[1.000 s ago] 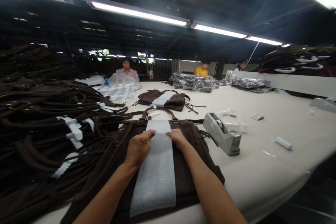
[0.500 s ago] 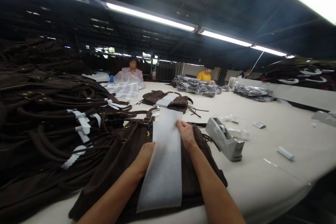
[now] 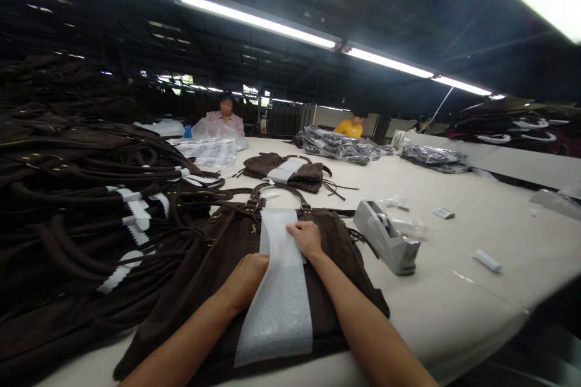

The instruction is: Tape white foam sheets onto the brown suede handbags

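A dark brown handbag (image 3: 336,278) lies flat on the table in front of me, its handles pointing away. Down its middle runs a strip of thin white paper (image 3: 281,308). My right hand (image 3: 307,238) pinches the strip's right edge near the top between thumb and fingers. At the opposite edge, my left hand (image 3: 249,275) is curled closed, with its fingertips hidden behind the paper. Just beyond the handles rests a folded brown bag (image 3: 313,176) with a white paper band (image 3: 285,170) around it.
A grey tape dispenser (image 3: 385,239) stands right of the handbag. Brown bags (image 3: 82,193) with paper-wrapped handles are piled at left. Plastic-wrapped bags (image 3: 336,146) lie farther back, near a person in yellow (image 3: 348,128). Another person (image 3: 226,115) sits behind clear plastic bags (image 3: 209,150).
The paper's top end has come down toward me, uncovering the handbag's handles. My right hand has moved slightly lower and left with it; my left hand is slightly lower too.
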The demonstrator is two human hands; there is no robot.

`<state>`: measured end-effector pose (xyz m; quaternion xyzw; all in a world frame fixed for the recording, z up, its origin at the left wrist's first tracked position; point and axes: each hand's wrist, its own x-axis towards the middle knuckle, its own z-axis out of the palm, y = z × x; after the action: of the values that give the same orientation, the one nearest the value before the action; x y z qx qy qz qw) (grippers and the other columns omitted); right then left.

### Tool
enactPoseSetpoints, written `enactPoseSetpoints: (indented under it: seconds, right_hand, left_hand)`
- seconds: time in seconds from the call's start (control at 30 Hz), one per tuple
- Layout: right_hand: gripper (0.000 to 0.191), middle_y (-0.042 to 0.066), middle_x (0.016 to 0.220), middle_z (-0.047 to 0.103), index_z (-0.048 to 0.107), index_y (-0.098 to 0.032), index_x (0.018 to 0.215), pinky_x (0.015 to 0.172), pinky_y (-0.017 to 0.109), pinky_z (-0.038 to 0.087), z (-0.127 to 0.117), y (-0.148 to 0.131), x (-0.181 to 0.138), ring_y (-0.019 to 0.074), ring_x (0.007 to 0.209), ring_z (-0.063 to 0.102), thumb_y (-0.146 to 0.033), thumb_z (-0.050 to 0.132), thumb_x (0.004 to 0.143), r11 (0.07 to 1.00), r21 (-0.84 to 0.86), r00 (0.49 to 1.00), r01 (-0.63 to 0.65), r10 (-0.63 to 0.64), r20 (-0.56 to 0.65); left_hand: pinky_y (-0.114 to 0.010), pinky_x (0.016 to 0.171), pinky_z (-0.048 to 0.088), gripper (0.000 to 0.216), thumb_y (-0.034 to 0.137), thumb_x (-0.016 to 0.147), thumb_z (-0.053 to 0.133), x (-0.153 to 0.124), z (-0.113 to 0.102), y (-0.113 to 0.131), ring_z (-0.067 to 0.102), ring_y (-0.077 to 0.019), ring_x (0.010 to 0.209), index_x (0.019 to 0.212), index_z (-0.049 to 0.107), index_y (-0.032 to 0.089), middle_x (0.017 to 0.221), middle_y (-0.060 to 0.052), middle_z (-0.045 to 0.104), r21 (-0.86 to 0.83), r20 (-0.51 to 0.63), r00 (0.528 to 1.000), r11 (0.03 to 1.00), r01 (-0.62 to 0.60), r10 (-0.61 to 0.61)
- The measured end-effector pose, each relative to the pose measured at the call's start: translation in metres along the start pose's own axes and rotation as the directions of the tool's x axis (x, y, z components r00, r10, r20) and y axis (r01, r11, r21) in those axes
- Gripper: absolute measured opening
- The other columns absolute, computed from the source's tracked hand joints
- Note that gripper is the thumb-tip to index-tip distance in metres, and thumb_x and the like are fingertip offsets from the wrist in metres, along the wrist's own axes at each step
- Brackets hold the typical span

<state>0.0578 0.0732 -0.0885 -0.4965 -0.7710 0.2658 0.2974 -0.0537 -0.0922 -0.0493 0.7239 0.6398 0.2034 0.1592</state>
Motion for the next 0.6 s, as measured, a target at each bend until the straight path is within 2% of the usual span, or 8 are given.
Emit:
enactPoseSetpoints:
  seconds: [0.1, 0.2, 0.3, 0.4, 0.5, 0.6]
  right_hand:
    - [0.029, 0.000, 0.072, 0.067, 0.071, -0.022, 0.069, 0.056, 0.024, 0.029, -0.001, -0.004, 0.001, 0.0137, 0.071, 0.056, -0.044, 0.058, 0.083, 0.994, -0.105, 0.999, 0.002, -0.007, -0.049]
    - [0.028, -0.001, 0.077, 0.070, 0.072, -0.026, 0.073, 0.059, 0.024, 0.033, -0.002, -0.005, 0.005, 0.0151, 0.077, 0.061, -0.048, 0.058, 0.084, 0.982, -0.190, 1.000, 0.021, -0.024, -0.012]
    - [0.025, -0.001, 0.082, 0.072, 0.073, -0.028, 0.077, 0.063, 0.024, 0.036, -0.001, -0.005, 0.006, 0.0160, 0.081, 0.063, -0.049, 0.060, 0.082, 0.978, -0.202, 0.999, 0.044, -0.041, 0.020]
    - [0.024, 0.000, 0.086, 0.072, 0.071, -0.028, 0.081, 0.066, 0.025, 0.039, 0.002, -0.006, 0.005, 0.0171, 0.083, 0.063, -0.048, 0.059, 0.083, 0.966, -0.253, 0.998, 0.062, -0.060, 0.018]
    - [0.024, 0.001, 0.087, 0.072, 0.069, -0.028, 0.085, 0.068, 0.026, 0.040, 0.006, -0.009, 0.005, 0.0176, 0.083, 0.064, -0.048, 0.056, 0.086, 0.944, -0.317, 0.996, 0.089, -0.084, 0.031]
    - [0.024, 0.002, 0.091, 0.072, 0.068, -0.028, 0.090, 0.070, 0.027, 0.041, 0.007, -0.013, 0.007, 0.0183, 0.086, 0.064, -0.047, 0.053, 0.088, 0.929, -0.358, 0.995, 0.097, -0.076, 0.070]
  left_hand:
    - [-0.024, 0.059, 0.037, 0.014, 0.016, 0.072, 0.046, 0.000, -0.003, -0.001, 0.063, -0.0193, 0.067, 0.065, 0.058, 0.018, 0.066, -0.004, 0.066, 0.010, -0.002, 1.000, 1.000, 0.028, -0.028]
    - [-0.023, 0.059, 0.037, 0.013, 0.015, 0.071, 0.047, 0.000, -0.005, -0.008, 0.064, -0.0186, 0.068, 0.061, 0.054, 0.018, 0.065, -0.004, 0.065, 0.020, -0.016, 0.998, 0.998, 0.061, -0.060]
    - [-0.021, 0.057, 0.036, 0.015, 0.016, 0.073, 0.047, 0.000, -0.005, -0.015, 0.064, -0.0172, 0.067, 0.058, 0.050, 0.018, 0.062, -0.001, 0.062, 0.013, -0.011, 0.997, 0.997, 0.072, -0.072]
    - [-0.021, 0.057, 0.036, 0.014, 0.019, 0.075, 0.048, 0.001, -0.005, -0.019, 0.065, -0.0174, 0.068, 0.062, 0.052, 0.018, 0.063, 0.000, 0.062, -0.012, 0.015, 0.998, 0.998, 0.060, -0.060]
    - [-0.024, 0.058, 0.038, 0.015, 0.024, 0.081, 0.044, 0.003, -0.006, -0.020, 0.065, -0.0196, 0.067, 0.078, 0.058, 0.019, 0.067, -0.001, 0.064, 0.006, 0.022, 0.992, 0.993, 0.121, -0.121]
    - [-0.028, 0.069, 0.043, 0.035, 0.033, 0.092, 0.029, 0.006, -0.011, -0.021, 0.067, -0.0220, 0.077, 0.111, 0.055, 0.019, 0.082, -0.005, 0.068, -0.060, -0.088, 0.967, 0.970, 0.235, -0.239]
